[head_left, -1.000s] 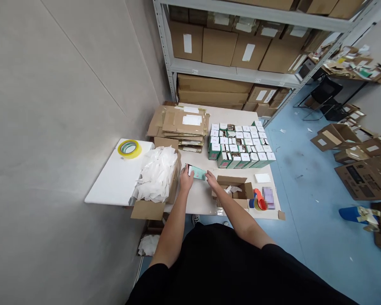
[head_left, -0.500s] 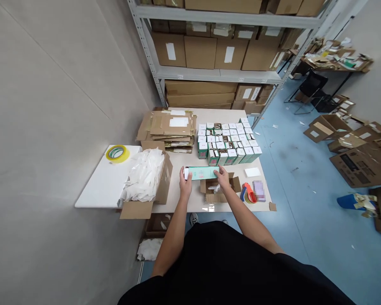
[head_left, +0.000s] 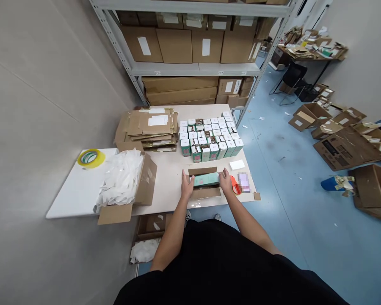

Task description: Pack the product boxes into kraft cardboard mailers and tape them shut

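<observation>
A long, flat mint-green product box (head_left: 206,179) lies across an open cardboard carton (head_left: 205,193), at the level of its opening. My left hand (head_left: 187,186) grips the box's left end, thumb near its edge and fingers pointing up. At the other end, my right hand (head_left: 225,181) clasps the box over the carton's right side. The carton's inside is largely hidden beneath the box. Close to my right hand lies an orange-red tape dispenser (head_left: 236,185), partly covered by my wrist.
Several upright green-and-white boxes (head_left: 213,151) stand in rows behind the carton. Flattened cardboard (head_left: 152,129) is stacked at the back left. A carton of white packing material (head_left: 122,178) and a yellow tape roll (head_left: 91,158) are left. A white card (head_left: 237,164) lies right.
Both hands have lowered the green box onto the carton's opening. The carton's flaps now show in front and behind. The camera view has turned slightly right.
</observation>
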The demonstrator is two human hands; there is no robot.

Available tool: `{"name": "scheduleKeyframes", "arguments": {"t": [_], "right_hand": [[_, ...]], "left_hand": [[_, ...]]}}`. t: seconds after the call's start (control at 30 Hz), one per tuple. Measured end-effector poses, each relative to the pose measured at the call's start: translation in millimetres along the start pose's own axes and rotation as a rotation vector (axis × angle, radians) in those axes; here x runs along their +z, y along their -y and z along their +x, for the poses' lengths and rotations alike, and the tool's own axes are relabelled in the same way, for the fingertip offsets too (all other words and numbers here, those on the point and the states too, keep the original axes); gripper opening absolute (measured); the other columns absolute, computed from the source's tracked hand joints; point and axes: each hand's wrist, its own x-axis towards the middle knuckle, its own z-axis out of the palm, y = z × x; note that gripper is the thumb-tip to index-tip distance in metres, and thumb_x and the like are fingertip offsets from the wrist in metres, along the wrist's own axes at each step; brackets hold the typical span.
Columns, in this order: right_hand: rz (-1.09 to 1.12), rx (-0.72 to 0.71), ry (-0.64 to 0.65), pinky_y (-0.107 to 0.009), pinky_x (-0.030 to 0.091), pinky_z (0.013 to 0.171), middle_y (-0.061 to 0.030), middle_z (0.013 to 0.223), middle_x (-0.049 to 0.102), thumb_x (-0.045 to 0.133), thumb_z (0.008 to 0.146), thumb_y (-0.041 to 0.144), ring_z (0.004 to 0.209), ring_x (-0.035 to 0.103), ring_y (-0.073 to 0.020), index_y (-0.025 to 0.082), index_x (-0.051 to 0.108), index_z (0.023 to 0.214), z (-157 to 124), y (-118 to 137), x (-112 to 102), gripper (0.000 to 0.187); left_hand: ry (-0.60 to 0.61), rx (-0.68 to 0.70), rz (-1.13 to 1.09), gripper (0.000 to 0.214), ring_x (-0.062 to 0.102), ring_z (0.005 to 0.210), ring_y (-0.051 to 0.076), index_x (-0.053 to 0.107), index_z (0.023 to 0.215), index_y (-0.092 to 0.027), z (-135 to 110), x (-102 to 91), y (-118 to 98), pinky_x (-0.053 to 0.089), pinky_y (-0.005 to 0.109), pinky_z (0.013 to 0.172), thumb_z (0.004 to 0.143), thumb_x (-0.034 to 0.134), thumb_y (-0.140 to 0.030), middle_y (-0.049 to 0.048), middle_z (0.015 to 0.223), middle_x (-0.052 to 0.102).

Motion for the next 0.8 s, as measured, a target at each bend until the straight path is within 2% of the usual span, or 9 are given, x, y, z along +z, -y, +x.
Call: {"name": "scheduleKeyframes", "arguments": {"t": [0.07, 0.17, 0.23, 0.33, 0.43, 0.57, 0.63, 0.8], "right_hand": [[-0.017, 0.039, 0.01, -0.043, 0.04, 0.12, -0.0132, 0.155, 0.054, 0.054, 0.092, 0.044, 0.144, 0.051, -0.0264, 0.018, 0.047, 0.153, 2.4, 2.8, -4.5, 0.067], [-0.008, 0.049, 0.053, -0.041, 0.042, 0.118, -0.0132, 0.157, 0.052, 0.053, 0.092, 0.042, 0.143, 0.052, -0.0255, 0.017, 0.048, 0.152, 5.1, 6.6, -2.8, 0.065], [-0.031, 0.025, 0.106, -0.04, 0.043, 0.117, -0.0121, 0.152, 0.057, 0.054, 0.091, 0.039, 0.14, 0.054, -0.0246, 0.018, 0.052, 0.149, 5.4, 5.6, 2.8, 0.061], [-0.158, 0.034, 0.213, -0.041, 0.048, 0.112, -0.0107, 0.14, 0.066, 0.062, 0.087, 0.037, 0.129, 0.062, -0.0261, 0.02, 0.059, 0.141, 2.5, -0.1, 12.8, 0.056], [-0.341, 0.058, 0.303, -0.041, 0.051, 0.107, -0.0134, 0.134, 0.068, 0.069, 0.084, 0.035, 0.12, 0.067, -0.0278, 0.018, 0.062, 0.138, -2.0, -5.8, 21.7, 0.057], [-0.52, 0.029, 0.275, -0.039, 0.049, 0.107, -0.0151, 0.136, 0.064, 0.073, 0.082, 0.03, 0.122, 0.064, -0.0291, 0.018, 0.062, 0.139, -2.9, -9.8, 30.6, 0.06], [-0.538, 0.037, 0.251, -0.038, 0.049, 0.107, -0.0135, 0.133, 0.066, 0.073, 0.081, 0.026, 0.121, 0.065, -0.0285, 0.019, 0.063, 0.138, -0.7, -11.6, 33.2, 0.058], [-0.466, 0.146, 0.215, -0.037, 0.051, 0.103, -0.0096, 0.124, 0.073, 0.069, 0.082, 0.023, 0.116, 0.068, -0.0269, 0.021, 0.065, 0.134, 6.7, -18.1, 34.9, 0.053]], "left_hand": [[0.01, 0.06, 0.054, 0.084, 0.023, 0.159, 0.027, 0.018, 0.167, -0.024, 2.3, -4.3, 5.3, 0.023, 0.044, 0.129, 0.098, 0.059, -0.05, 0.0093, 0.171, 0.027], [0.127, 0.132, 0.154, 0.077, 0.036, 0.154, 0.029, 0.035, 0.162, -0.022, 3.2, -2.7, 18.3, 0.03, 0.046, 0.127, 0.094, 0.064, -0.042, 0.0113, 0.164, 0.042], [0.214, 0.162, 0.25, 0.071, 0.042, 0.15, 0.031, 0.048, 0.155, -0.021, 2.8, 3.7, 29.3, 0.033, 0.048, 0.125, 0.089, 0.068, -0.038, 0.0127, 0.159, 0.048], [0.283, 0.177, 0.408, 0.065, 0.04, 0.15, 0.035, 0.058, 0.146, -0.02, 1.4, 14.5, 45.9, 0.031, 0.051, 0.126, 0.083, 0.072, -0.031, 0.014, 0.158, 0.048], [0.321, 0.168, 0.504, 0.068, 0.03, 0.155, 0.037, 0.059, 0.145, -0.02, -0.9, 18.5, 58.9, 0.028, 0.052, 0.127, 0.079, 0.074, -0.028, 0.014, 0.161, 0.044], [0.37, 0.156, 0.533, 0.077, 0.018, 0.159, 0.037, 0.054, 0.15, -0.019, -2.2, 11.6, 69.4, 0.026, 0.051, 0.128, 0.077, 0.078, -0.029, 0.0144, 0.17, 0.027], [0.393, 0.142, 0.52, 0.082, 0.016, 0.16, 0.036, 0.051, 0.152, -0.019, -1.3, 7.1, 72.4, 0.026, 0.048, 0.128, 0.076, 0.079, -0.028, 0.0143, 0.173, 0.02], [0.433, 0.102, 0.484, 0.084, 0.02, 0.159, 0.031, 0.047, 0.155, -0.024, 1.0, 3.7, 74.2, 0.032, 0.04, 0.125, 0.077, 0.079, -0.027, 0.0102, 0.174, 0.015]]}}
